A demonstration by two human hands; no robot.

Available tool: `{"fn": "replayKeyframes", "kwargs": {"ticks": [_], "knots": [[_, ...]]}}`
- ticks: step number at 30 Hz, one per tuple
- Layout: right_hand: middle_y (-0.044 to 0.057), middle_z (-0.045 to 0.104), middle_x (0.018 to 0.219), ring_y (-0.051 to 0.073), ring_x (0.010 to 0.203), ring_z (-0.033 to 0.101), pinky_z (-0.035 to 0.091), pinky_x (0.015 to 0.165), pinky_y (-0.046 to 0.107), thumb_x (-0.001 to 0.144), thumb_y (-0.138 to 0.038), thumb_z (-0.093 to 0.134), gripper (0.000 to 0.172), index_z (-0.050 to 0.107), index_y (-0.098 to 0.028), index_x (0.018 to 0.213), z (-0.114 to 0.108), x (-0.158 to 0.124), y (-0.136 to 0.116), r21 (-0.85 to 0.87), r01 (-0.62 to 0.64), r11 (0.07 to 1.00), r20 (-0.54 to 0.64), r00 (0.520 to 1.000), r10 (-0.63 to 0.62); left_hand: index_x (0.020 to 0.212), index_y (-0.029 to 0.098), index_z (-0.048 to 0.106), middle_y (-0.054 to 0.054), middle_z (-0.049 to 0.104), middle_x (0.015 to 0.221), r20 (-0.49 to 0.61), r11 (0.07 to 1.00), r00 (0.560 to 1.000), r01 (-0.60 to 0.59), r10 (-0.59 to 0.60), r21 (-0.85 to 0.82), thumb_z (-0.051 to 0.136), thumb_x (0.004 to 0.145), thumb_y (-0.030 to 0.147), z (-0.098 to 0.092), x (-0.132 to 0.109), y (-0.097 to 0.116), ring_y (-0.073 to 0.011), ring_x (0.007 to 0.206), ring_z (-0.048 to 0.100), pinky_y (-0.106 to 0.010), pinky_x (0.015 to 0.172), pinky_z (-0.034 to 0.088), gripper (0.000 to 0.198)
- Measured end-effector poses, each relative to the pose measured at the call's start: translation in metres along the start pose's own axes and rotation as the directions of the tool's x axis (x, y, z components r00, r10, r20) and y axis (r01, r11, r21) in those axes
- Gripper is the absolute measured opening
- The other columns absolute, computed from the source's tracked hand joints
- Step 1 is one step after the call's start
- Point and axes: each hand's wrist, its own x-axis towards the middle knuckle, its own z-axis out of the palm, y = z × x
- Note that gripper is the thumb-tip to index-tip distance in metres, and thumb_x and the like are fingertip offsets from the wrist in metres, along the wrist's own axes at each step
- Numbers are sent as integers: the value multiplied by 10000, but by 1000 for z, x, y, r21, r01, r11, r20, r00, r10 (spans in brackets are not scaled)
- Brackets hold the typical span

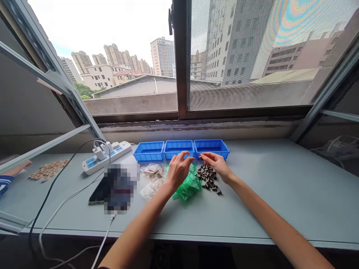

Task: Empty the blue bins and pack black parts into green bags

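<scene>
My left hand [179,171] is raised over the green plastic bag [187,188], its thumb and forefinger curved with a gap between them. I see nothing in it. Just to its right, my right hand [218,166] pinches a small dark metal piece [201,156] between thumb and fingertips, in front of the right blue bin [221,154]. Below that hand, a pile of small dark metal fittings [208,176] lies on the table beside the green bag. Their exact kind is too small to tell.
The middle blue bin [169,154] and left blue bin [148,157] continue the row at the back. Clear plastic bags [153,186] of small parts lie left of the green bag. Further left are a phone [98,192], a power strip [123,148], cables and small tan pieces [49,170].
</scene>
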Motion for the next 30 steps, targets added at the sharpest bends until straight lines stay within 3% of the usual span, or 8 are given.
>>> {"fn": "replayKeyframes", "kwargs": {"ticks": [12,18,21,24,30], "knots": [[66,673,792,143,600,558,454,539,278,503,-583,671,522,657,-162,811,-9,11,10,-75,50,996,-288,955,-70,756,205,660,-30,590,992,43,999,999,12,-10,-40,590,833,242,3,-3,-1,-118,703,563,-273,655,429,110],[76,675,808,172,615,592,450,492,277,608,-565,592,469,651,-166,848,-14,13,14,-219,114,969,-296,939,-177,718,191,644,-38,585,1005,65,999,997,38,-37,-22,700,738,274,1,-2,0,-142,733,564,-282,647,433,102],[66,676,777,173,599,590,465,572,312,671,-510,550,375,658,-178,809,-18,12,11,-424,194,885,-280,901,-332,708,192,643,-44,585,1015,67,999,997,45,-44,-27,714,719,306,1,-1,0,-149,737,567,-288,652,437,135],[52,677,775,174,611,588,451,612,317,731,-446,492,302,654,-199,793,-22,10,8,-605,239,760,-249,849,-466,705,203,649,-36,591,1013,73,999,997,40,-38,-32,648,786,269,2,-2,0,-135,718,567,-284,655,432,104],[34,680,781,175,624,587,430,573,288,750,-375,481,239,655,-220,802,-26,12,9,-702,187,687,-266,826,-497,763,186,643,-43,599,969,77,999,996,37,-36,-12,462,905,310,1,-1,1,-116,668,557,-272,620,412,262]]}}
